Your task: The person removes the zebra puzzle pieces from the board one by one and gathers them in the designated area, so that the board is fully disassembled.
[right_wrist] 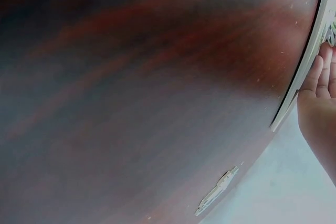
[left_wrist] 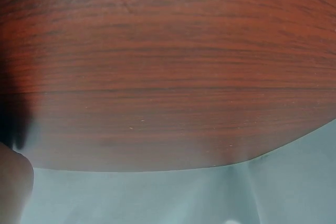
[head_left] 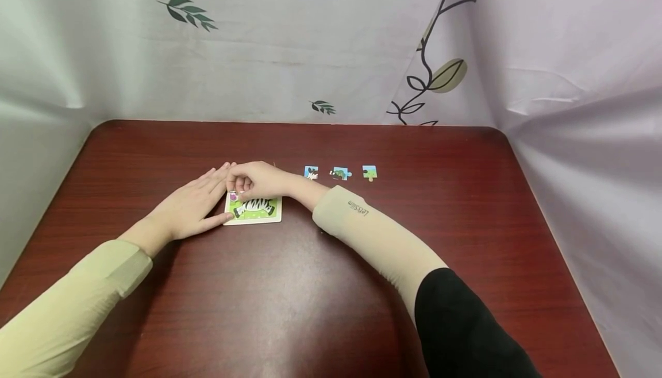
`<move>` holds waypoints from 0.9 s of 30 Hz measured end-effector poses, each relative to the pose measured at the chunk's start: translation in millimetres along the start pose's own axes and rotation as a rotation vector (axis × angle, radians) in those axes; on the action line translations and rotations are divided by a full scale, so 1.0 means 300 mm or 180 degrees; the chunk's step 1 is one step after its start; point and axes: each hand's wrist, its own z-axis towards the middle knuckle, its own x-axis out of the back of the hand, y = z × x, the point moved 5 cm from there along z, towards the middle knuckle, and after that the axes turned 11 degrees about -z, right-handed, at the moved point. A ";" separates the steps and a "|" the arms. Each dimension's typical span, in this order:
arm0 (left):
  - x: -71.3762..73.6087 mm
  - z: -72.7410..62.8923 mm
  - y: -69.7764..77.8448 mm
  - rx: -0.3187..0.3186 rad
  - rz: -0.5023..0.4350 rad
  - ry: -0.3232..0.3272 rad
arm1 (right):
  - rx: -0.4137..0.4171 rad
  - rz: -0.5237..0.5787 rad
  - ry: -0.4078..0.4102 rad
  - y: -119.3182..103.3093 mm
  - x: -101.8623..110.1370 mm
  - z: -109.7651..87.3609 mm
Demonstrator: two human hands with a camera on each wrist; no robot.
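A small framed puzzle board (head_left: 253, 215) with a zebra on a green ground lies left of the table's middle. My left hand (head_left: 193, 205) rests flat along its left side, fingers straight and thumb at the near left corner. Across the board's far part reaches my right hand (head_left: 258, 180), fingers curled and their tips pinching a small puzzle piece (head_left: 233, 196) with a purple patch at the left edge. That hand hides much of the board's upper half. In the right wrist view the fingers (right_wrist: 324, 74) lie over the board's pale rim (right_wrist: 307, 61).
Three loose puzzle pieces lie in a row right of the board: one with black and white stripes (head_left: 311, 172), one blue and green (head_left: 341, 173), one with a tab downward (head_left: 369, 172). The dark red table (head_left: 289, 286) ends at a pale curtain (head_left: 269, 68).
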 end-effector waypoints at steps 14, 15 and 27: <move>-0.003 0.007 -0.007 0.0011 -0.0010 0.0042 | 0.0053 -0.0001 -0.0064 0.002 0.004 0.003; -0.004 0.007 -0.007 0.0016 -0.0010 0.0040 | 0.0055 -0.0026 -0.0064 0.000 0.004 0.004; -0.010 -0.001 -0.001 -0.0006 0.0005 0.0069 | -0.0058 -0.0906 -0.0144 -0.040 -0.009 0.014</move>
